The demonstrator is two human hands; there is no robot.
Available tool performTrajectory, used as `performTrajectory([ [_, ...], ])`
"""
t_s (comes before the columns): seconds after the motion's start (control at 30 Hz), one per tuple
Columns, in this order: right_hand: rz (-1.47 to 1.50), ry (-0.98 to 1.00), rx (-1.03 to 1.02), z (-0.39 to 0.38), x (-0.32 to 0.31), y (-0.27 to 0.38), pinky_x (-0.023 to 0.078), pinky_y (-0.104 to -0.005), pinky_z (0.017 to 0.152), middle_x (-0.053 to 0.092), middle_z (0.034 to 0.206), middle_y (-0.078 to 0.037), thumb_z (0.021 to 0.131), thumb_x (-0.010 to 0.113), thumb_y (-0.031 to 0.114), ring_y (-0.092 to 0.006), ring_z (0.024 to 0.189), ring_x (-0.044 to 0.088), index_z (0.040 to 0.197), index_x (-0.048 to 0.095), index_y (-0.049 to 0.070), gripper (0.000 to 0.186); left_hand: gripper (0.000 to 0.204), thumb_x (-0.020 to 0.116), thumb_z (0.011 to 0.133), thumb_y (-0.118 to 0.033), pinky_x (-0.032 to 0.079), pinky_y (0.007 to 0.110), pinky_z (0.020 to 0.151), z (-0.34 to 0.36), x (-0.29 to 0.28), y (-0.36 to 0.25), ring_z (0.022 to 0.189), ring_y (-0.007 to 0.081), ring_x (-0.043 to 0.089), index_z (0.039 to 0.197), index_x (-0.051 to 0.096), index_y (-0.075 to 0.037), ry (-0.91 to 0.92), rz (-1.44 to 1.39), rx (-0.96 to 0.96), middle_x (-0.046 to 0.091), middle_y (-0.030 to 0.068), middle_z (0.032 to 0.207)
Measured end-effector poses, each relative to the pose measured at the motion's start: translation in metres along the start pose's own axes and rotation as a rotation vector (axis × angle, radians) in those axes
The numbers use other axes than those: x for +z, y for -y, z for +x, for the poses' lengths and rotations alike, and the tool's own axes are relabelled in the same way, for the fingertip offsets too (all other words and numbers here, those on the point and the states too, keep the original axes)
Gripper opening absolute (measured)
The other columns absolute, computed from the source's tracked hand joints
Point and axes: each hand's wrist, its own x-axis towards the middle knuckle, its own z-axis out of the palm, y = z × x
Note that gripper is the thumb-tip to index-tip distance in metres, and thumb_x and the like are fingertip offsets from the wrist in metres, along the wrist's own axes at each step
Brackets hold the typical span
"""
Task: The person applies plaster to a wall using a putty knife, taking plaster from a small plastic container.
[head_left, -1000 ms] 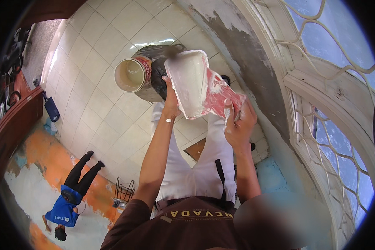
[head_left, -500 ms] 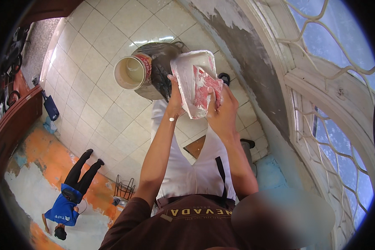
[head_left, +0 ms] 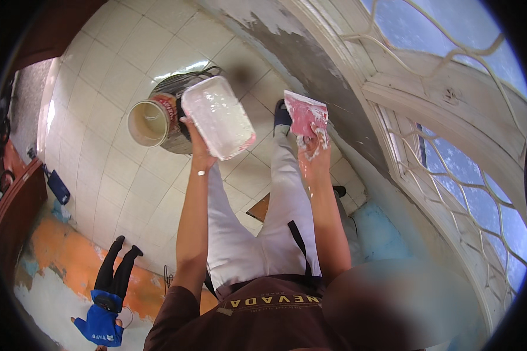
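Observation:
My left hand [head_left: 199,143] grips the near-left side of a shallow white tray [head_left: 219,120], which is smeared with wet white paste and has pinkish marks along its near edge. Well apart from it, on the right, my right hand [head_left: 315,147] is closed on a flat red putty spreader [head_left: 306,112]. White paste streaks the spreader's face, and more of it clings to my right fingers and wrist. Part of the left fingers is hidden under the tray.
Left of the tray, a bucket [head_left: 136,124] with pale liquid stands on a dark round-topped support. A patched wall [head_left: 339,111] and grilled windows [head_left: 451,93] run along the right. Another person in a blue top [head_left: 102,322] is at the lower left, by an orange-and-white wall.
The spreader has left the tray and moved to the right in my right hand. My left hand has shifted left with the tray, whose inner surface is now uncovered.

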Motion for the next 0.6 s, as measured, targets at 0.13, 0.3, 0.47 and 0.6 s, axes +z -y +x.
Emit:
performTrajectory([
  [0.13, 0.225, -0.050, 0.022, 0.045, -0.022, 0.010, 0.051, -0.0292, 0.087, 0.059, 0.109, -0.012, 0.094, 0.051, 0.010, -0.0204, 0.100, 0.058, 0.106, 0.054, -0.003, 0.018, 0.093, 0.031, 0.081, -0.079, 0.031, 0.044, 0.109, -0.005, 0.008, 0.003, 0.135, 0.0281, 0.031, 0.148, 0.018, -0.016, -0.019, -0.004, -0.022, 0.026, 0.0078, 0.150],
  [0.3, 0.335, -0.109, 0.023, 0.089, -0.006, 0.036, 0.053, -0.0309, 0.088, 0.058, 0.108, -0.018, 0.095, 0.046, 0.007, -0.0240, 0.098, 0.059, 0.109, 0.052, -0.007, 0.021, 0.092, 0.030, 0.081, -0.079, 0.033, 0.045, 0.109, -0.011, 0.021, 0.014, 0.135, 0.0285, 0.032, 0.148, 0.018, -0.016, -0.042, 0.028, -0.027, 0.027, 0.0075, 0.150],
  [0.47, 0.599, 0.111, 0.030, 0.092, 0.029, 0.085, 0.055, -0.0300, 0.082, 0.058, 0.112, -0.023, 0.094, 0.042, 0.005, -0.0255, 0.092, 0.061, 0.116, 0.049, -0.014, 0.030, 0.091, 0.029, 0.083, -0.076, 0.031, 0.043, 0.110, -0.014, 0.020, 0.025, 0.135, 0.0275, 0.032, 0.148, 0.016, -0.013, 0.023, 0.079, -0.039, 0.025, 0.0098, 0.151],
  [0.6, 0.497, 0.074, -0.105, 0.073, 0.037, 0.087, 0.055, -0.0277, 0.079, 0.059, 0.112, -0.023, 0.096, 0.039, 0.011, -0.0240, 0.089, 0.061, 0.114, 0.051, -0.016, 0.034, 0.092, 0.029, 0.083, -0.076, 0.032, 0.043, 0.109, -0.021, 0.039, 0.024, 0.134, 0.0278, 0.033, 0.148, 0.017, -0.011, 0.015, 0.112, -0.042, 0.026, 0.0111, 0.150],
])
